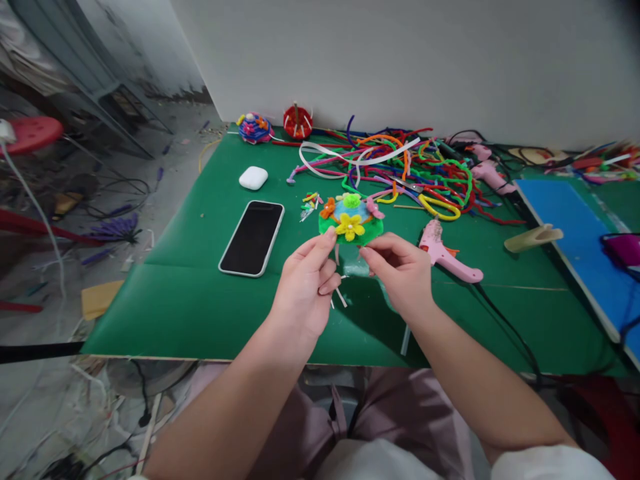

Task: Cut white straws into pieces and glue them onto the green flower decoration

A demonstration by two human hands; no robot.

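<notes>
Above the table I see a small pipe-cleaner hat (350, 219) with a green brim, a light blue crown and yellow, orange and pink flowers. My left hand (313, 280) grips its left edge between thumb and curled fingers. White strips hang below by those fingers. My right hand (403, 270) pinches at the lower right edge of the brim; its exact hold is partly hidden. A pink glue gun (447, 257) lies just right of my right hand. Under the right wrist a translucent glue stick (405, 341) shows.
Many coloured pipe cleaners (385, 163) are heaped at the back. On the left lie a phone (253, 239) and a white earbud case (253, 177). Two round decorated pieces (255, 128) stand at the back left. A blue board (590, 247) lies on the right, and a cable runs toward the front edge.
</notes>
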